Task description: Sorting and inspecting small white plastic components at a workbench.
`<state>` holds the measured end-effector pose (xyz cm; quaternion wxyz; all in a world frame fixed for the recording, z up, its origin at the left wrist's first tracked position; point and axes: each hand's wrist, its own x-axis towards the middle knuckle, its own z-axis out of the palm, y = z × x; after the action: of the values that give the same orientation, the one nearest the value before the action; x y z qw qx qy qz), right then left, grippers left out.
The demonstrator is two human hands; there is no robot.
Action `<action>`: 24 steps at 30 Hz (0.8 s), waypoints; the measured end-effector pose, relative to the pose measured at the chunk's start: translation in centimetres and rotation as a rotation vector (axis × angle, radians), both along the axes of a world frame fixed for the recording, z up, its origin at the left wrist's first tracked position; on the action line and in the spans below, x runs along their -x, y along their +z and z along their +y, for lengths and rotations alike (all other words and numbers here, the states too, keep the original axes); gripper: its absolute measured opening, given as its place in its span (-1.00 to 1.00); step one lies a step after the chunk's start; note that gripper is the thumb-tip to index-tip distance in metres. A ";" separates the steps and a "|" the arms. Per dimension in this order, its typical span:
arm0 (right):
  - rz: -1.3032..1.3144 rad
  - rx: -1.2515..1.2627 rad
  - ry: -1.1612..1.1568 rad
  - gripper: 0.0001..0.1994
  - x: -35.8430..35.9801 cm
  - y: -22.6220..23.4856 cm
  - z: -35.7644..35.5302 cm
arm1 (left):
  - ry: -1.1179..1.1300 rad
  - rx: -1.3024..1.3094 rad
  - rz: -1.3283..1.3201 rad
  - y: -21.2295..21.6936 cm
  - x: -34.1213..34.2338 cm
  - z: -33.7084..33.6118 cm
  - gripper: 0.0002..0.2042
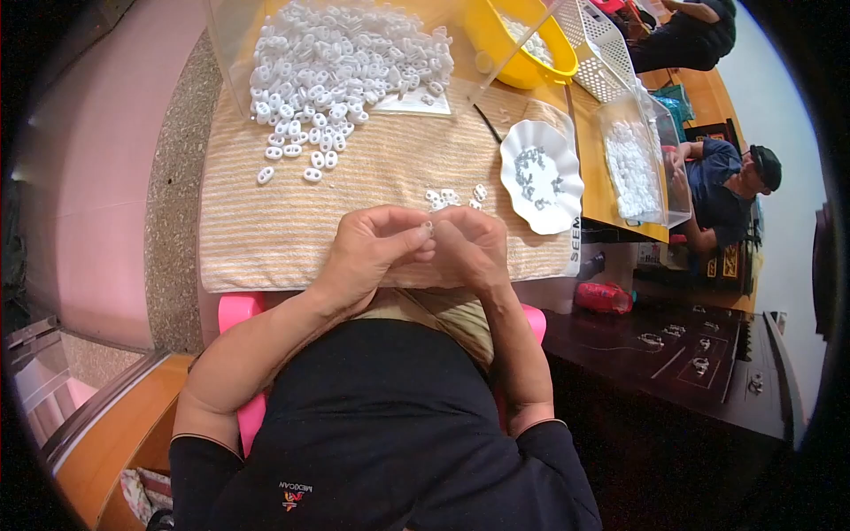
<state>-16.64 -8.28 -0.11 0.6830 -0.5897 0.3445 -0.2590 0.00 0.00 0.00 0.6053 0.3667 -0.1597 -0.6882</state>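
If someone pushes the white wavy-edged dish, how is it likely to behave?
The white dish looks wide and shallow, so it probably slides rather than tips. The striped towel beneath is cloth and may drag or bunch. The small grey pieces appear loose inside, so they would likely shift.

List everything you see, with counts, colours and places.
Striped towel: one, tan-white, centre
Two-holed pieces: many, white, heaped at far side
Smaller cluster: several, white, near centre
Scalloped dish: one, white, towel's right
Small bits: many, grey, in dish
Stick: one, black, beside dish
Basin: one, yellow, far right
Perforated basket: one, white, beside basin
Clear bin: at least one, transparent, right
Container: one, red, right
Other people: at least two, dark clothing, right
Left hand: one, bare, centre, pinching a tiny thing
Right hand: one, bare, centre
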 end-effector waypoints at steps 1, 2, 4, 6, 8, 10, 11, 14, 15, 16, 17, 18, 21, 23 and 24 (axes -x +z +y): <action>0.009 0.013 0.000 -0.86 -0.1 0.2 0.1 | -0.003 0.005 -0.001 0.0 0.0 0.0 -0.83; 0.018 0.026 0.000 -0.86 -0.1 0.2 0.1 | -0.006 0.010 -0.002 -0.1 0.0 0.0 -0.83; 0.032 0.064 -0.001 -0.86 0.0 0.3 0.0 | -0.004 0.015 -0.003 -0.1 0.2 0.0 -0.83; 0.046 0.101 -0.002 -0.85 0.0 0.5 0.1 | -0.004 0.020 -0.006 -0.1 0.3 0.0 -0.84; 0.056 0.209 0.008 -0.84 -0.2 1.0 0.3 | 0.007 0.012 0.001 -0.1 0.3 0.1 -0.84; 0.049 0.221 -0.006 -0.83 -0.3 0.8 0.5 | 0.011 0.010 -0.004 -0.1 0.4 0.1 -0.84; 0.042 0.234 -0.019 -0.83 -0.4 0.6 0.6 | 0.015 0.008 -0.009 0.0 0.4 0.1 -0.83; 0.078 0.238 -0.024 -0.81 -0.9 1.4 1.1 | 0.040 0.009 -0.030 -0.2 0.4 0.3 -0.83; 0.078 0.240 -0.025 -0.81 -0.9 1.6 1.1 | 0.039 0.010 -0.029 -0.3 0.5 0.3 -0.83; 0.073 0.219 -0.024 -0.81 -0.9 1.8 1.2 | 0.036 0.036 -0.059 -0.4 0.5 0.3 -0.83; 0.067 0.198 -0.023 -0.81 -0.9 1.9 1.2 | 0.033 0.061 -0.088 -0.4 0.5 0.3 -0.84; 0.066 0.199 -0.025 -0.81 -0.9 1.9 1.2 | 0.032 0.063 -0.090 -0.4 0.5 0.2 -0.84; 0.039 0.175 -0.020 -0.81 -0.7 1.5 0.9 | 0.029 0.066 -0.103 -0.3 0.4 0.1 -0.84; 0.039 0.119 -0.010 -0.83 -0.7 1.6 0.7 | 0.026 0.053 -0.077 -0.3 0.3 0.1 -0.84; 0.038 0.120 -0.010 -0.83 -0.6 1.6 0.6 | 0.026 0.054 -0.078 -0.2 0.3 0.0 -0.84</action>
<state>-16.03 -7.66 1.44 0.6383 -0.6327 0.3444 -0.2715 -0.25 0.04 -0.23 0.6172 0.3788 -0.1970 -0.6608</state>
